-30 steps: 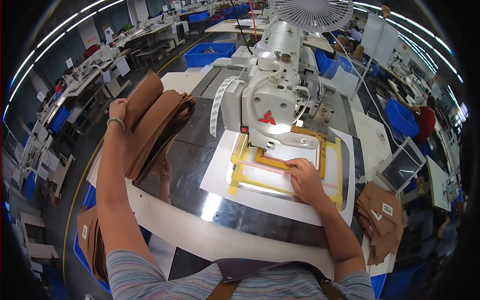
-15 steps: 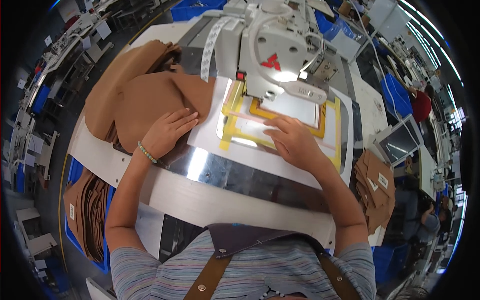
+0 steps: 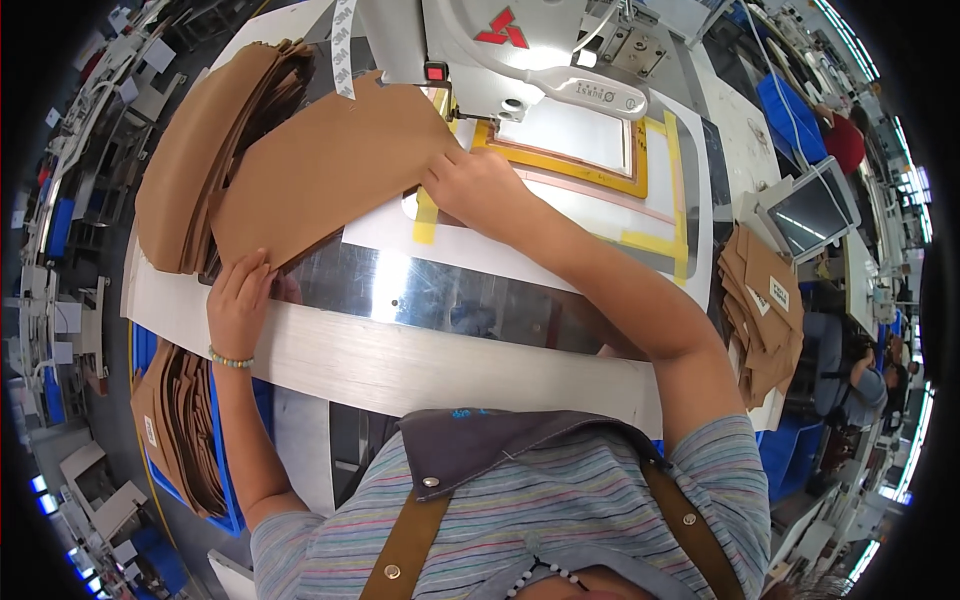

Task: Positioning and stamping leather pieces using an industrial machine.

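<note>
Brown leather piece [image 3: 325,180] lay flat on the sewing table [image 3: 400,355], beside the stack of brown pieces [image 3: 195,140]. My left hand [image 3: 240,300] pressed its near corner, fingers together — my right hand [image 3: 480,190] pinched its far edge near the yellow frame [image 3: 600,180].

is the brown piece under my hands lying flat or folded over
Flat. The brown piece lies spread on the table, left hand at its lower corner, right hand at its right edge; no fold shows.
</note>
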Demonstrator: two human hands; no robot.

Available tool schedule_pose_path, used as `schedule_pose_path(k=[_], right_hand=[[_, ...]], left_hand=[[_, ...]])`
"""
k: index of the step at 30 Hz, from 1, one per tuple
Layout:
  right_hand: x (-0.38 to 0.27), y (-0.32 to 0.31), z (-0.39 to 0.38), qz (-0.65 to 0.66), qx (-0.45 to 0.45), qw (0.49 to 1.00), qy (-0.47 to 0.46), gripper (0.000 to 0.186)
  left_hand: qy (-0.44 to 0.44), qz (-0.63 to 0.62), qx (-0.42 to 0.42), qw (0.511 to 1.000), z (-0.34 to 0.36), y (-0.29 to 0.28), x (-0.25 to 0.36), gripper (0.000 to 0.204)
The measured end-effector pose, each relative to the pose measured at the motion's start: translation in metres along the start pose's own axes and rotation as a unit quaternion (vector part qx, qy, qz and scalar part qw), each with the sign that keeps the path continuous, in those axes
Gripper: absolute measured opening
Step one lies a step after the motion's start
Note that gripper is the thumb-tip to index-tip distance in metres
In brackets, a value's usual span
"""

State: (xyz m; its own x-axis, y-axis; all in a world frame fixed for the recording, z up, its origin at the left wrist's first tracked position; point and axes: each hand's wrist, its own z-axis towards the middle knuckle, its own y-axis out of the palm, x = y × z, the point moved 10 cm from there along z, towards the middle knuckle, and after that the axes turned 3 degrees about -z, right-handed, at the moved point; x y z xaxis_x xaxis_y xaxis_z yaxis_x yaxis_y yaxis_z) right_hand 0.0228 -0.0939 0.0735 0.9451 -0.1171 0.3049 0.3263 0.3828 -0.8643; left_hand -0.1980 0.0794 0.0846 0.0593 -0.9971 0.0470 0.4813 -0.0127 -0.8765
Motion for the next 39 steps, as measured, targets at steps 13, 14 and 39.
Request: schedule_pose_path(k=[13, 14, 39], right_hand=[[0.012, -0.033, -0.037, 0.001, 0.059, 0.998, 0.015, 0.012], [0.023, -0.036, -0.047, -0.003, 0.034, 0.999, 0.029, 0.011], [0.135, -0.060, -0.305, 0.026, -0.130, 0.915, 0.382, 0.066]], left_hand=[[0.077, 0.055, -0.032, 0.995, 0.052, 0.030, -0.026, 0.046], [0.077, 0.054, -0.031, 0.995, 0.064, 0.037, -0.027, 0.046], [0.133, -0.104, -0.065, 0.983, 0.173, 0.119, 0.138, 0.056]])
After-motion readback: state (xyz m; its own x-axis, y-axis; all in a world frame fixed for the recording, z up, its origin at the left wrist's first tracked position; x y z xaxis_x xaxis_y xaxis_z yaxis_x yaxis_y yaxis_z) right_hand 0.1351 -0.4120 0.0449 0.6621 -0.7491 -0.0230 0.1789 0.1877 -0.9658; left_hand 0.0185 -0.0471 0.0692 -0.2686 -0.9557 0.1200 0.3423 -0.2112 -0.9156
